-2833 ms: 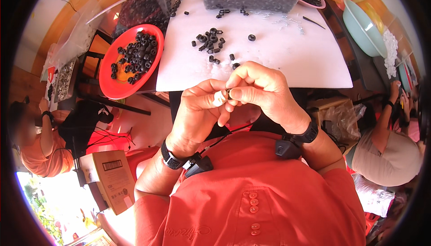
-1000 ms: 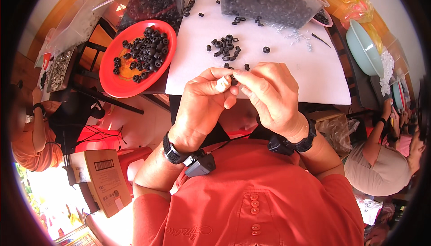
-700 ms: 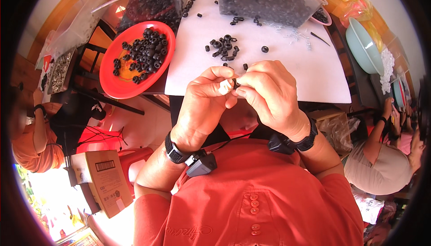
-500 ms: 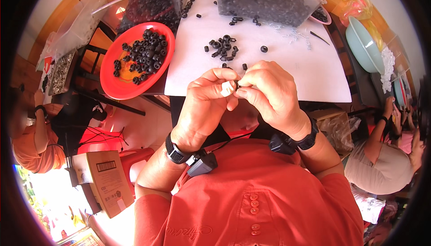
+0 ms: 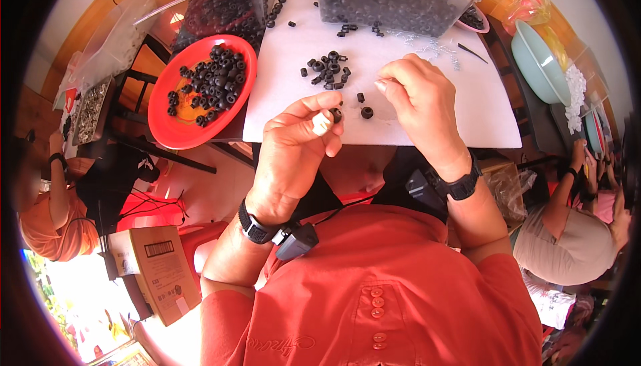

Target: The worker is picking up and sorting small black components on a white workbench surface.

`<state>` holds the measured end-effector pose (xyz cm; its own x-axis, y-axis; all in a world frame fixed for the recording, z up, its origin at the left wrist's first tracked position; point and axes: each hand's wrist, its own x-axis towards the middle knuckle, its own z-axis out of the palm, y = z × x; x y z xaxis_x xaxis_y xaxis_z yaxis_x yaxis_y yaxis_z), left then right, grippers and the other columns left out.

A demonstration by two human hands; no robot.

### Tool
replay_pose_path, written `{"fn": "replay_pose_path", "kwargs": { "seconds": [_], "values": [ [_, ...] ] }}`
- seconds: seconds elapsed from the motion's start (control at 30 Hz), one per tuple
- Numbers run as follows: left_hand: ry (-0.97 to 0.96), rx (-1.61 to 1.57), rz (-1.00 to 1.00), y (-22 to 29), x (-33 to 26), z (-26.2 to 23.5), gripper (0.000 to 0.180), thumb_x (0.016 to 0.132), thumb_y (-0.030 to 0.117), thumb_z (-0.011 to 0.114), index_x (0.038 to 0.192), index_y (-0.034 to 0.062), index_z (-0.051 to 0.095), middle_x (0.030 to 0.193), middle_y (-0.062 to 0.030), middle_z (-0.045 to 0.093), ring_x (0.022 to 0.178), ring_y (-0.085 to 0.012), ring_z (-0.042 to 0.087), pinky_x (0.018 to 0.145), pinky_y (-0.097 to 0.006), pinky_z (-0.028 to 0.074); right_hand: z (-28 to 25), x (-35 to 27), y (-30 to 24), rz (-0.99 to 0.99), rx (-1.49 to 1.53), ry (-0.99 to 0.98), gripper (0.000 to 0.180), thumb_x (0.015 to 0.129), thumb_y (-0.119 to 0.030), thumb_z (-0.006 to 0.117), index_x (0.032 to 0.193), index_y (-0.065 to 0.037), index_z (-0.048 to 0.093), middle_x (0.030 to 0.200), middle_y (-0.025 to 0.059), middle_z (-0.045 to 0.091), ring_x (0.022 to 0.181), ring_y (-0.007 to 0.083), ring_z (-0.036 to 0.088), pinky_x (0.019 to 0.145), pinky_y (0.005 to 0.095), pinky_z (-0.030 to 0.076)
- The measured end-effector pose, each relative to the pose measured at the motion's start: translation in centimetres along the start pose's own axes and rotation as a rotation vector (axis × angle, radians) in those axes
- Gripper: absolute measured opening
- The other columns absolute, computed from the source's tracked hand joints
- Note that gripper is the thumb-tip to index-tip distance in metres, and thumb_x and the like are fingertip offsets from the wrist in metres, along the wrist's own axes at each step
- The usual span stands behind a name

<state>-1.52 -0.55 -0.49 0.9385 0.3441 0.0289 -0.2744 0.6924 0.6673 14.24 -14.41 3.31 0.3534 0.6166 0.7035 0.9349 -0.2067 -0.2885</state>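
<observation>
My left hand [image 5: 290,142], with a white wrap on its thumb, pinches a small black ring-shaped part [image 5: 336,115] over the near edge of the white sheet. My right hand [image 5: 424,102] is apart from it, over the sheet, with thumb and forefinger pressed together. Whether anything sits between those fingertips is too small to tell. On the sheet between my hands lie a round black part [image 5: 367,112] and a smaller black piece [image 5: 360,97]. Farther off is a loose cluster of black parts [image 5: 326,69].
A red plate [image 5: 163,122] of black parts stands at the left. Clear bins [image 5: 400,12] full of black parts line the far side. Clear small pieces [image 5: 434,49] and a thin black tool [image 5: 473,53] lie at the right, near a pale green basin [image 5: 541,65]. People work on both sides.
My hands have separated: the right moved right and away over the sheet, the left slightly left with the black part. A round black part now shows between them.
</observation>
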Motion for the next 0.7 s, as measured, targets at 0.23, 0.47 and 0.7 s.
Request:
{"fn": "replay_pose_path", "kwargs": {
  "seconds": [0.23,0.47,0.7],
  "values": [
    [-0.045,-0.102,-0.010,0.6,0.2,-1.3,0.031,0.093,0.009,0.065,0.119,-0.0076,0.064,0.102,-0.0134,0.065,0.084,-0.0212,0.059,0.065,-0.029,0.048,3.1,-0.7,-0.7,-0.051,-0.352,-0.231,0.003,0.077,-0.010,0.067,0.076,-0.008,0.069,0.083,0.0069,0.065,0.084,0.0265,0.061,0.076,0.0398,0.044],
    [0.034,-0.175,-0.029,0.5,-0.3,-0.9,0.029,0.093,0.009,0.065,0.118,-0.0048,0.064,0.095,-0.0134,0.064,0.077,-0.0210,0.060,0.060,-0.028,0.046,3.1,-0.3,-0.8,-0.117,-0.402,-0.319,0.007,0.077,-0.007,0.064,0.082,-0.007,0.069,0.084,0.0076,0.065,0.088,0.0262,0.063,0.080,0.0389,0.044],
    [0.036,0.001,-0.041,0.8,-0.2,-0.4,0.032,0.094,0.009,0.063,0.123,-0.0058,0.060,0.095,-0.0127,0.062,0.080,-0.0196,0.057,0.057,-0.025,0.044,2.6,-0.4,-0.2,-0.092,-0.344,-0.334,0.009,0.075,-0.004,0.064,0.082,-0.006,0.069,0.085,0.0077,0.065,0.088,0.0262,0.063,0.080,0.0393,0.044]
  ]
}}
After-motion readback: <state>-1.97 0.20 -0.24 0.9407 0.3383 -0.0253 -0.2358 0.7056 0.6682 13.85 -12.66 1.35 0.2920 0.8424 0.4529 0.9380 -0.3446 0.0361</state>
